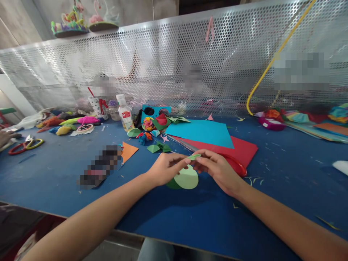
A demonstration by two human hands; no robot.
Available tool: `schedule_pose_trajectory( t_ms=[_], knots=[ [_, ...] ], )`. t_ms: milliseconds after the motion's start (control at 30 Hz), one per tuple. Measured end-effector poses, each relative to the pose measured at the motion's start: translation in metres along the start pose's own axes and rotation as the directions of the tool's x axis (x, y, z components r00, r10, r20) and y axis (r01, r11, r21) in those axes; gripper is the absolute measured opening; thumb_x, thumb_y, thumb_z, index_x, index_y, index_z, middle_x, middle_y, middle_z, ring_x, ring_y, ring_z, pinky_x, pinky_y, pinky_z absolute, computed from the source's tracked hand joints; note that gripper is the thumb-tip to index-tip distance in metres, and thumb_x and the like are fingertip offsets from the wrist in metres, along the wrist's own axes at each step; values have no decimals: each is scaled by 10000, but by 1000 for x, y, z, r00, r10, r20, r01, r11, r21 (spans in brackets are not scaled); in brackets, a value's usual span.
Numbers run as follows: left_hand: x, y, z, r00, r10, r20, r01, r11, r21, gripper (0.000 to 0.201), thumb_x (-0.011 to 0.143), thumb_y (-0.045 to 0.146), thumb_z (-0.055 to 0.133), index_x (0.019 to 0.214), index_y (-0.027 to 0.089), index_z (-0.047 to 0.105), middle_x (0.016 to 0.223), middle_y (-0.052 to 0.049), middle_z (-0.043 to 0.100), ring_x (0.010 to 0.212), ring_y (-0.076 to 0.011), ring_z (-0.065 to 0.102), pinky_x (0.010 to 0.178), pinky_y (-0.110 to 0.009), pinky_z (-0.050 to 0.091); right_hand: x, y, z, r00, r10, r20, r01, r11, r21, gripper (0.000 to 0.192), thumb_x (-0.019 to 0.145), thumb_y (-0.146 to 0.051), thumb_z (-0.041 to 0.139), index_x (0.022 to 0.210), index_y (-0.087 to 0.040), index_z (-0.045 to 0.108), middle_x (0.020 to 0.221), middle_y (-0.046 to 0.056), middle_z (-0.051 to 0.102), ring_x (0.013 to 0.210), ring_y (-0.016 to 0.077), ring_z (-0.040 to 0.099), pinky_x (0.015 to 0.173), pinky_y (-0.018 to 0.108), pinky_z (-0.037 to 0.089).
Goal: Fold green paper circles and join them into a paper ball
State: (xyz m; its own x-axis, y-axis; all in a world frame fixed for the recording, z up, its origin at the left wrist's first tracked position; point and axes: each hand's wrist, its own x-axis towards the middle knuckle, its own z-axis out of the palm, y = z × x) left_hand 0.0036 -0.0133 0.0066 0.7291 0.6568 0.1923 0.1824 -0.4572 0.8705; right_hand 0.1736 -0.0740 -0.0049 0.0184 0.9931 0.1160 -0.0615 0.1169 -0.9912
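Between my two hands, above the blue table, is a small folded piece of light green paper (pixel 194 157). My left hand (pixel 167 166) pinches its left end between thumb and fingers. The right end is pinched by my right hand (pixel 217 166). Just below them a light green paper circle (pixel 187 178) overlaps a dark green one (pixel 174 184). Close to my right hand lie scissors with red handles (pixel 240 167), partly hidden by that hand, their blades pointing away to the left. Folded green paper pieces (pixel 160 146) rest beyond my left hand.
Blue card (pixel 201 131) lies over red card (pixel 248 148). A glue bottle (pixel 125 114) and a patterned cup (pixel 98 107) stand at the back, before a perforated metal screen (pixel 163 61). Left are an orange paper piece (pixel 128 151), a blurred dark object (pixel 100 166) and red-yellow scissors (pixel 26 145). Another person's hand (pixel 7 137) shows far left.
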Motion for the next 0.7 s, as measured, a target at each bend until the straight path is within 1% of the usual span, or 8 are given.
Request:
schedule_pose_trajectory(
  t_ms=[67, 133, 267, 333, 400, 500, 600, 700],
  knots=[
    [2, 1, -1, 998, -56, -5, 55, 989, -140, 458, 830, 470, 399, 979, 112, 643, 837, -92, 658, 765, -171, 607, 527, -210, 490, 0, 0, -1, 999, 40, 4, -40, 996, 85, 152, 768, -327, 551, 825, -186, 561, 740, 9, 588, 660, 123, 567, 605, 249, 463],
    [5, 0, -3, 993, -121, -14, 114, 967, -227, 460, 801, 486, 445, 953, 106, 654, 859, -96, 658, 756, -166, 599, 495, -199, 483, 0, 0, -1, 996, 83, 28, -86, 989, 119, 177, 777, -354, 539, 809, -180, 548, 778, 19, 571, 663, 124, 562, 604, 251, 469],
    [7, -5, -7, 975, -194, 111, 214, 952, -219, 370, 709, 403, 607, 955, 132, 655, 818, -65, 664, 649, -119, 573, 491, -194, 472, -1, 1, 0, 987, 116, 108, -111, 992, -52, 178, 765, -344, 567, 807, -173, 545, 751, 12, 560, 640, 112, 548, 604, 241, 470],
    [6, -8, -7, 971, -186, 148, 207, 969, -139, 339, 710, 371, 608, 952, 137, 655, 795, -56, 668, 609, -107, 569, 507, -200, 470, -1, 5, -1, 986, 98, 138, -69, 978, -199, 179, 765, -335, 568, 846, -177, 543, 733, 10, 581, 642, 120, 554, 586, 239, 464],
    [5, -10, -7, 980, -151, 129, 145, 988, 51, 301, 745, 363, 563, 906, 130, 665, 739, -45, 669, 570, -102, 561, 509, -198, 458, 0, 11, -1, 988, 51, 148, 6, 932, -363, 206, 770, -342, 556, 900, -184, 542, 705, 8, 594, 633, 136, 560, 553, 244, 453],
    [4, -12, -5, 993, -81, 87, 46, 937, 345, 263, 778, 338, 512, 828, 140, 679, 676, -26, 662, 557, -106, 554, 513, -191, 422, 1, 18, -3, 987, -26, 157, 115, 794, -597, 212, 788, -347, 526, 929, -194, 570, 655, 3, 594, 602, 152, 561, 520, 254, 435],
    [4, -13, -3, 997, -56, 53, 26, 893, 449, 217, 758, 313, 526, 790, 175, 691, 693, -18, 661, 598, -122, 555, 537, -201, 392, 3, 20, -4, 978, -98, 182, 202, 649, -734, 173, 798, -307, 512, 889, -204, 617, 699, 14, 623, 612, 157, 570, 548, 266, 440],
    [5, -14, -2, 999, -47, 17, 30, 847, 531, 197, 740, 310, 530, 768, 210, 699, 745, -18, 655, 646, -142, 549, 542, -213, 364, 4, 19, -5, 951, -192, 242, 308, 531, -789, 150, 788, -249, 529, 865, -212, 652, 840, 35, 645, 729, 179, 589, 647, 290, 456]
  ],
)
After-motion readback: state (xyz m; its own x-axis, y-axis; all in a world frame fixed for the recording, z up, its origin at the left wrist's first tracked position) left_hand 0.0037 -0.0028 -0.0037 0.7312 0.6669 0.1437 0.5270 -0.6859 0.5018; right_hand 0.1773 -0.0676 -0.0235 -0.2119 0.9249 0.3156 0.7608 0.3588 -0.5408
